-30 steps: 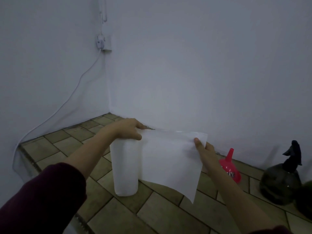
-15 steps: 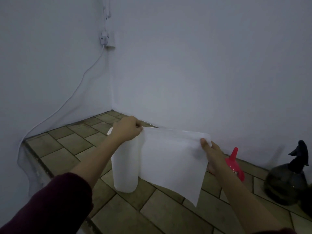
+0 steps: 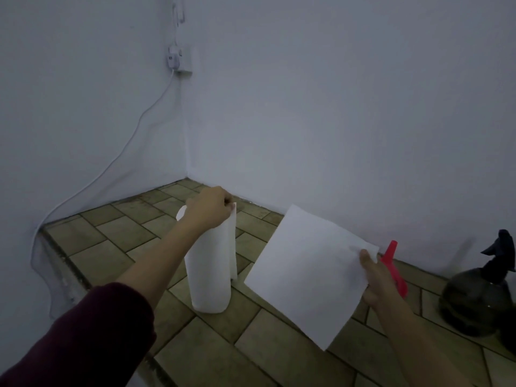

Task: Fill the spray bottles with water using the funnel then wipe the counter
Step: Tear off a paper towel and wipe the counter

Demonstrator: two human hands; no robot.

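The white walls [image 3: 335, 107] meet in a corner behind everything, and a thin white cable [image 3: 117, 157] hangs down from a small socket [image 3: 178, 61] on the left wall. Below them is the desk [image 3: 117, 247], covered with brownish tiles in dark joints.

On the desk, near the corner, the paper towel roll [image 3: 208, 275] stands upright. My left hand [image 3: 208, 209] rests on the top of the roll and is closed there, the fingers pinching the loose upper edge of the paper. My left arm comes from the lower left with a dark red sleeve [image 3: 78, 339].

A separate paper towel sheet [image 3: 301, 275] is in the air to the right of the roll, tilted, and it does not touch the roll. My right hand [image 3: 377, 280] grasps it at its right edge, with the thumb on the front side of the sheet.

At the far right, a dark round spray bottle [image 3: 474, 297] stands on the desk close to the wall, with a black trigger head on top. A second dark shape is at the frame edge beside it, too cut off to tell what it is.

The red funnel [image 3: 393, 263] is just behind my right hand, partly hidden by it, with its narrow spout pointing up.
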